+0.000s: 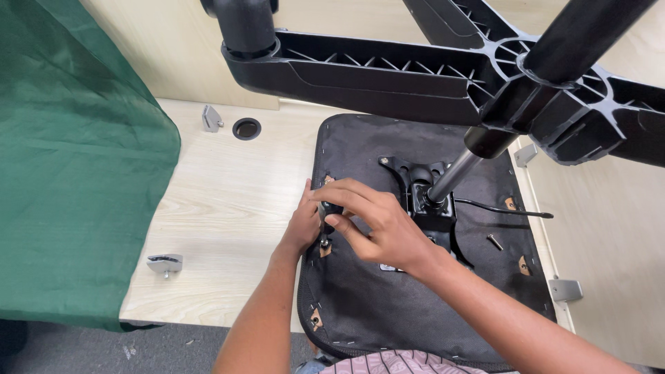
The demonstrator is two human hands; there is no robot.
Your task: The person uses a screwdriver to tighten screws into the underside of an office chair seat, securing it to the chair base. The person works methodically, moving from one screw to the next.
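Pink patterned cloth (402, 363) shows at the bottom edge, nearest the camera, and two bare forearms rise from beside it over an upturned chair seat (360, 305). That seat lies face down on a pale wooden table (222, 208), its underside covered in black fabric stapled round the rim, with small torn patches where pale wood shows through.

No true container is in view; the nearest thing to one is a round black-lined cable hole (246, 128) in the table top, and nothing can be seen inside it.

At the seat's left edge the left hand (301, 225) rests with its palm against the fabric, fingers curled in beneath the right hand; what they grip cannot be told. Across it lies the right hand (377, 221), wrist bent, fingers drawn narrow, thumb and forefinger pinched on a small dark screw (323, 240) that stands at one of the torn holes near the seat's left rim.

Just right of the hands a black metal mounting plate (426, 201) sits at the seat's middle, and a silver gas cylinder (454, 176) slants up from it into the black star-shaped chair base (429, 76), which fills the top of the view. A thin black lever (506, 209) runs from the plate toward the right. A loose bolt (494, 242) lies on the fabric below the lever.

Green cloth (76, 159) hangs over the table's left side. Small grey metal brackets (165, 262) sit along the table's edges.
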